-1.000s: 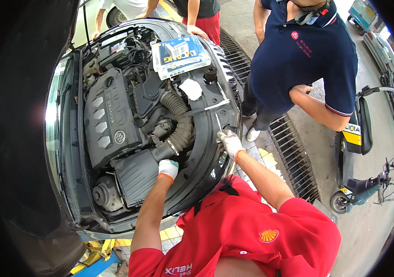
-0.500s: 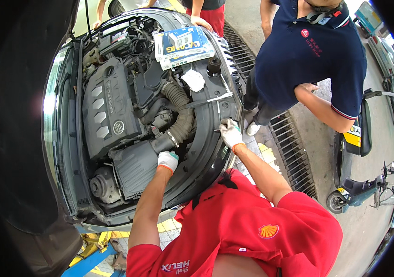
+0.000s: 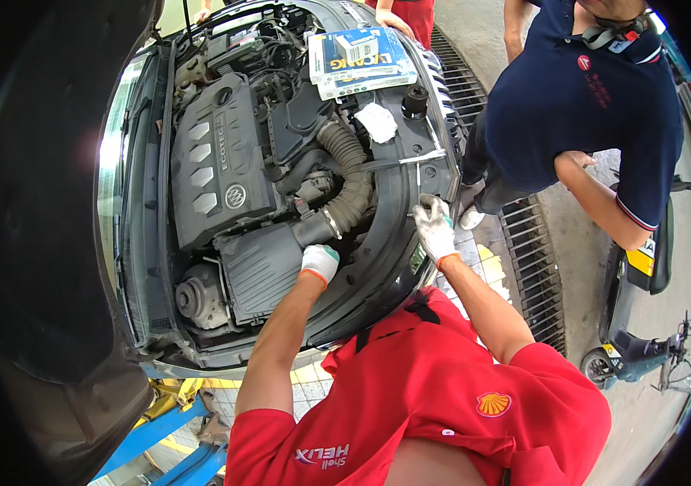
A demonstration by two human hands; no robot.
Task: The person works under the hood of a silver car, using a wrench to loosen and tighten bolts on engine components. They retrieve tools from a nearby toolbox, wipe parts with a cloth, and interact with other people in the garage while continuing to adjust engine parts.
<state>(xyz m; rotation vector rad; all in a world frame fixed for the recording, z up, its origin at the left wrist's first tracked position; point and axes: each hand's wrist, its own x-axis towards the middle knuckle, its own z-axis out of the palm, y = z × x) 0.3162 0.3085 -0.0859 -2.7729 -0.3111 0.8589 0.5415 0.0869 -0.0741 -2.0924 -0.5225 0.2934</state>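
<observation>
On the car's black front panel (image 3: 394,219) lies a silver T-shaped tool, its long shaft pointing back toward the person, crossbar at the far end. Beside the ribbed air-filter box (image 3: 263,271), the gloved left hand (image 3: 321,262) hides its fingers; whether it grasps anything, I cannot tell. The gloved right hand (image 3: 433,227) bends its fingers by the near end of the tool (image 3: 422,157), its grip unclear.

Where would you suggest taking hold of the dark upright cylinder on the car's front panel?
Probably around its sides near the top, with the right hand coming from above and the near side: the dark cylinder stands upright with its top uncovered, while the blue-and-white boxes lie just beyond it.
</observation>
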